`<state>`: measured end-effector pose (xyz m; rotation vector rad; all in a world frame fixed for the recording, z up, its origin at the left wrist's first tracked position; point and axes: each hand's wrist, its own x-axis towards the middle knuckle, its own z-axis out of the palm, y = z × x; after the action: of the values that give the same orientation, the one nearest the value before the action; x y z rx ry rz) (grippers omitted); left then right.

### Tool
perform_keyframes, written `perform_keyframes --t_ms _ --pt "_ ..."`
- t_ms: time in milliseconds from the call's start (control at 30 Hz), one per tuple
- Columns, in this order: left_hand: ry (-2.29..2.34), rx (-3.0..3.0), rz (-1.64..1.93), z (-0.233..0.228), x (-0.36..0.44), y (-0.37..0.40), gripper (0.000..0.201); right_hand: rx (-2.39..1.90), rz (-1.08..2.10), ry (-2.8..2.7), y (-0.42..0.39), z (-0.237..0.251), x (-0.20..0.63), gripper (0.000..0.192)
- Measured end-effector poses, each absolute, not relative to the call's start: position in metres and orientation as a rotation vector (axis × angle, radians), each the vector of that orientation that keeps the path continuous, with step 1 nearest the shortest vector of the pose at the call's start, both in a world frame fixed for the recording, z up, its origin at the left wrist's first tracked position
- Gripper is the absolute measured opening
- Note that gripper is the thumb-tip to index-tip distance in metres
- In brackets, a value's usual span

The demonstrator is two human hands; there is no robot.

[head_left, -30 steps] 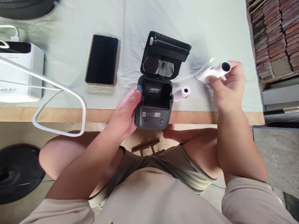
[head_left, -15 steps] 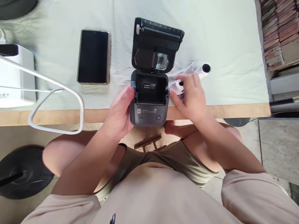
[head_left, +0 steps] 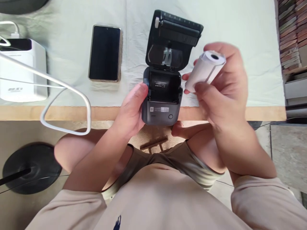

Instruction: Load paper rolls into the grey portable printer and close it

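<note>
Printer (head_left: 160, 101), rounded matte dark plastic, is gripped along its left side by your left hand (head_left: 131, 109) over the wooden table edge (head_left: 105, 113), hinged lid (head_left: 174, 40) up, boxy bay (head_left: 164, 92) exposed. Your right hand (head_left: 224, 92) pinches a smooth white paper roll (head_left: 203, 72), a tilted cylinder, just right of the printer; can't tell if your fingertips (head_left: 185, 77) touch it. Flat glossy phone (head_left: 105, 53) lies on wrinkled pale cloth (head_left: 240, 25).

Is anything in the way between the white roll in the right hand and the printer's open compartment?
No separate object shows between them. Only the fingertips of the right hand, poking past the white roll, and the compartment's right side wall lie between. The printer's lid is swung open, leaving the compartment uncovered.
</note>
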<state>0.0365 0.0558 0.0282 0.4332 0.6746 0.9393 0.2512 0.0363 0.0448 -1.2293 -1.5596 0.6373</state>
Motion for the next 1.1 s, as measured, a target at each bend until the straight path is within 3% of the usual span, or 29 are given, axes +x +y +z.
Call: perform_keyframes --t_ms 233,400,567,800,967,1100 --pt "0.610 0.469 1.025 0.025 0.035 0.051 0.019 -1.339 0.076 -2.074 0.032 0.075 0.223 0.060" --pt "0.642 0.493 1.031 0.023 0.035 0.052 0.018 -1.278 -0.036 -2.038 0.029 0.070 0.226 0.024" --pt "0.654 0.468 0.956 0.025 0.033 0.053 0.008 -1.089 0.050 -2.145 0.016 0.076 0.222 0.009" --pt "0.767 0.622 0.937 0.025 0.028 0.050 0.044 -1.294 0.096 -1.703 0.024 0.064 0.231 0.012" --pt "0.782 0.678 0.939 0.024 0.027 0.051 0.063 -1.303 0.437 -1.608 0.045 0.051 0.243 0.048" --pt "0.767 0.765 0.933 0.014 0.024 0.053 0.082 -1.268 0.527 -1.420 0.051 0.045 0.242 0.040"
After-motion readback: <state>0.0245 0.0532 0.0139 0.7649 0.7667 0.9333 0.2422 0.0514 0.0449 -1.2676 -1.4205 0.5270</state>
